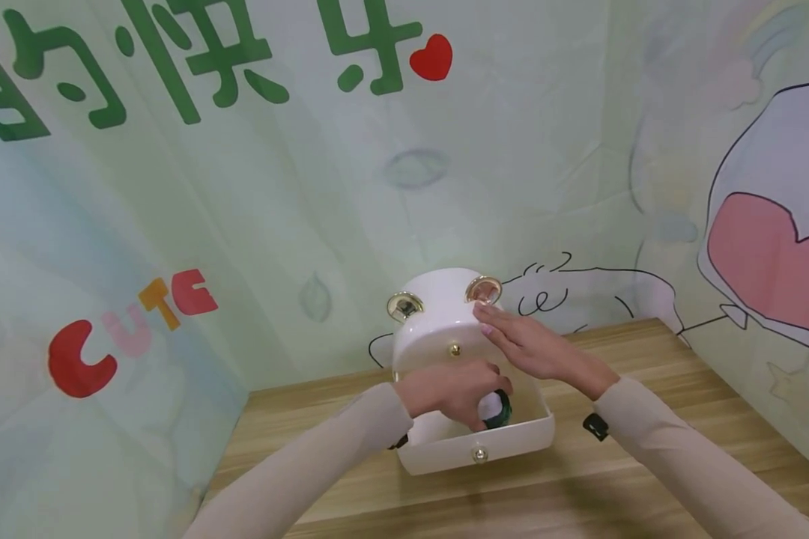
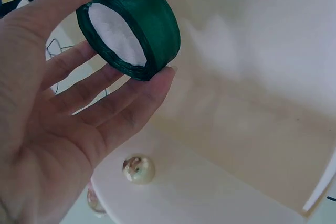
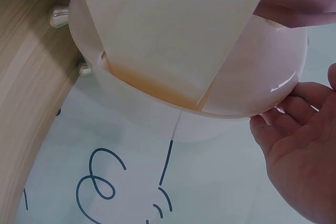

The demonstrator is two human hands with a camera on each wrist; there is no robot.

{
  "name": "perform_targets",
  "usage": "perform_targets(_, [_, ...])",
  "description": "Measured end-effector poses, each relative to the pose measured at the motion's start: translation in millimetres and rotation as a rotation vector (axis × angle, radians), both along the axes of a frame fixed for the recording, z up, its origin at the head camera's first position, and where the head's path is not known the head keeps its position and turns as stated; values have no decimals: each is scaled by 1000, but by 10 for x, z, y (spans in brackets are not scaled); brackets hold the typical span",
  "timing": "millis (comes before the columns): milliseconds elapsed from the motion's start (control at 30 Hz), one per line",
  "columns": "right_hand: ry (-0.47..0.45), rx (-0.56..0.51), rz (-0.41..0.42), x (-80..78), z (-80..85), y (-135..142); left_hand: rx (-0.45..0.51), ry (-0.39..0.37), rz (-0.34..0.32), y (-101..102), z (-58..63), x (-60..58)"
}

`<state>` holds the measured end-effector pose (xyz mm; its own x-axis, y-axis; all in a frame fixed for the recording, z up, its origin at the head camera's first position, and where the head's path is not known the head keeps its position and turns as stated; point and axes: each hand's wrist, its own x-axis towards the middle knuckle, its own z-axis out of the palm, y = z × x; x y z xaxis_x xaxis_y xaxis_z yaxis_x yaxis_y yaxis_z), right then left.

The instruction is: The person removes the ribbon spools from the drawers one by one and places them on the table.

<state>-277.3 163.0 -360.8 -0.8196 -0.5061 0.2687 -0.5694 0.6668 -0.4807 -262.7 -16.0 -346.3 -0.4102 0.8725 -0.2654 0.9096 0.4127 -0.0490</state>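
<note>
A white storage box [image 1: 438, 288] with two round gold ears stands against the wall. Its lower drawer [image 1: 438, 458] is pulled out. Over that drawer, my left hand [image 1: 455, 391] grips a roll of green ribbon [image 2: 163, 30] with a white centre, thumb on one side and fingertips on the other. My right hand [image 1: 532, 344] rests with its fingers against the upper right of the box, just below the right ear. In the right wrist view its fingertips [image 3: 291, 106] touch the rounded edge of the box.
The box stands on a wood-grain table [image 1: 600, 479]. Printed cloth walls with green characters and drawings close in the back and sides. A gold knob [image 1: 480, 454] sticks out from the drawer front, and another knob [image 1: 455, 349] sits on the closed part above.
</note>
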Motion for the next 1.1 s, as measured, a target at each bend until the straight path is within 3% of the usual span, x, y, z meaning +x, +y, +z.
perform_targets(167, [-8, -1, -4, 10, 7, -5, 79, 1, 26, -105, 129, 25])
perform_targets(333, [3, -10, 6, 12, 3, -10, 136, 64, 48, -240, 297, 28])
perform_targets(533, [3, -6, 2, 10, 5, -17, 212, -31, 138, -432, 481, 19])
perform_targets(667, [-8, -2, -14, 16, 3, -18, 249, -35, 178, -581, 576, 21])
perform_targets(933, [1, -8, -25, 12, -3, -17, 318, -26, 249, -912, 674, 34])
perform_targets(1100, [6, -9, -32, 18, -5, -18, 357, -33, 299, -1152, 668, 58])
